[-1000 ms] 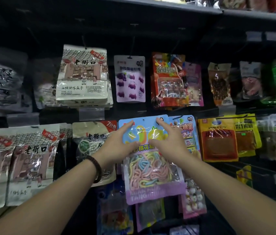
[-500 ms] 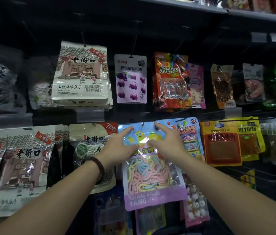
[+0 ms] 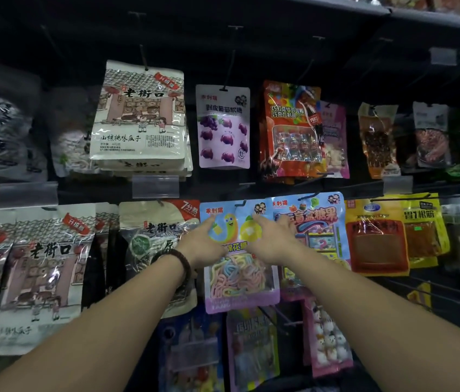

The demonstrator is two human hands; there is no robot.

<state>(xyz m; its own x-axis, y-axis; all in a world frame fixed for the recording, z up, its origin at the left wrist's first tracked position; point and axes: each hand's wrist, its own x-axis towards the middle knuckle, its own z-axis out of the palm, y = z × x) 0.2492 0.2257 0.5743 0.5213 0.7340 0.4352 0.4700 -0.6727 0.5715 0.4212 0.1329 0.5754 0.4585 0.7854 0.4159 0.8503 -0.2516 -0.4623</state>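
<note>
A blue candy bag (image 3: 240,281) with pastel rope sweets in its clear window hangs in the lower row of a dark peg rack. Its top hole sits on a black hook (image 3: 240,204). My left hand (image 3: 203,241), with a bead bracelet on the wrist, lies on the bag's upper left with the forefinger stretched up to the top corner. My right hand (image 3: 272,240) lies on the upper right in the same way. The fingers that show are straight against the bag's front. Whether any fingers reach behind the bag is hidden.
Other packets hang close by: a blue sweets bag (image 3: 316,219) just right, a seed bag (image 3: 152,236) just left, a purple gummy bag (image 3: 223,125) and an orange bag (image 3: 291,128) above. Bare hooks (image 3: 435,290) stick out at lower right. A shelf edge (image 3: 435,17) runs overhead.
Both hands have pushed the blue candy bag away from me, back toward the rack and onto the hook. It now hangs level with the neighbouring packets.
</note>
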